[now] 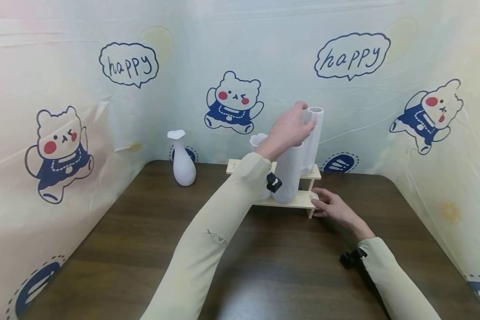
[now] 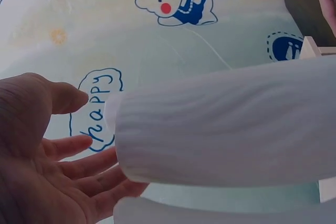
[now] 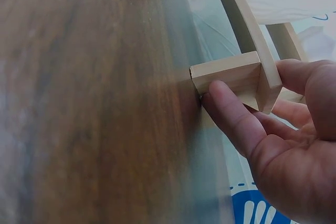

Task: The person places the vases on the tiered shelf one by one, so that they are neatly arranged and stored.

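At far right on the wooden stand [image 1: 305, 200], the tall vase [image 1: 314, 138] is stood. Near its rim the left hand [image 1: 289, 127] is held spread; contact cannot be told. The front vase [image 1: 289, 173] could be toppled by that wrist; the stand, pinched by the right hand [image 1: 337, 210], could be tilted by uneven pull.

The left arm [image 1: 214, 224] stretches forward and up, its sleeve reaching the wrist; the left hand [image 1: 289, 130] is raised, fingers [image 2: 90, 164] apart and slightly bent. The right arm [image 1: 396, 278] reaches lower, the right hand [image 1: 337, 209] pinching.
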Demonstrator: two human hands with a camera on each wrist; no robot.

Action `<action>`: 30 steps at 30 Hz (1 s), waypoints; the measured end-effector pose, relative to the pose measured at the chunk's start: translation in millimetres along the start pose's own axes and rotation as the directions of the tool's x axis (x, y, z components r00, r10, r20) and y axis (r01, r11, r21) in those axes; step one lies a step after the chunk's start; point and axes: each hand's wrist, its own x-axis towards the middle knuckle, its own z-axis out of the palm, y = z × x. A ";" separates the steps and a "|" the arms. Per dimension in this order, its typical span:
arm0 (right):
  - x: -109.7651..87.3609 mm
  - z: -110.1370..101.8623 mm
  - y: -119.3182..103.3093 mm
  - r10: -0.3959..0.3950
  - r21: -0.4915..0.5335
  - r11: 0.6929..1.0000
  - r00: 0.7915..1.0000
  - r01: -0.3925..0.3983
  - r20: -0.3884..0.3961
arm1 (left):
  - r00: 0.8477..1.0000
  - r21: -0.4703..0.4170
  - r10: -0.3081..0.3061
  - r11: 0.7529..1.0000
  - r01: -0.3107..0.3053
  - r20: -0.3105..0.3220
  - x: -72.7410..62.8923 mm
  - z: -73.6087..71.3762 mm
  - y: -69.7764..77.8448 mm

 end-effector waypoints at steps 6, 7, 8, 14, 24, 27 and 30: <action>-0.2 0.2 2.1 -0.001 0.000 1.000 1.000 0.001 -0.005 | 0.995 0.004 0.058 0.998 -0.058 -0.082 -14.0 -6.5 -11.3; -0.1 0.2 2.4 0.001 0.003 1.000 1.000 -0.001 -0.006 | 0.993 0.006 0.063 0.998 -0.063 -0.097 -15.7 -7.0 -12.7; 0.1 0.1 2.9 0.002 0.001 1.000 1.000 -0.002 -0.006 | 0.992 0.004 0.068 0.998 -0.068 -0.106 -17.5 -7.5 -13.9; 1.1 -0.5 4.3 0.011 0.005 1.000 1.000 -0.011 -0.019 | 0.978 -0.064 0.139 0.987 -0.151 -0.157 -28.5 -8.7 -24.7; 1.6 -0.9 0.8 0.027 0.013 1.000 0.999 -0.027 -0.024 | 0.926 -0.113 0.238 0.953 -0.281 -0.291 -54.6 -12.3 -49.1; 1.2 -0.6 0.8 0.027 0.014 1.000 0.999 -0.027 -0.020 | 0.910 -0.123 0.260 0.942 -0.313 -0.322 -63.0 -12.7 -58.0; 0.2 0.1 1.1 0.030 0.014 0.999 0.999 -0.030 -0.020 | 0.897 -0.149 0.265 0.931 -0.334 -0.353 -70.3 -12.4 -67.8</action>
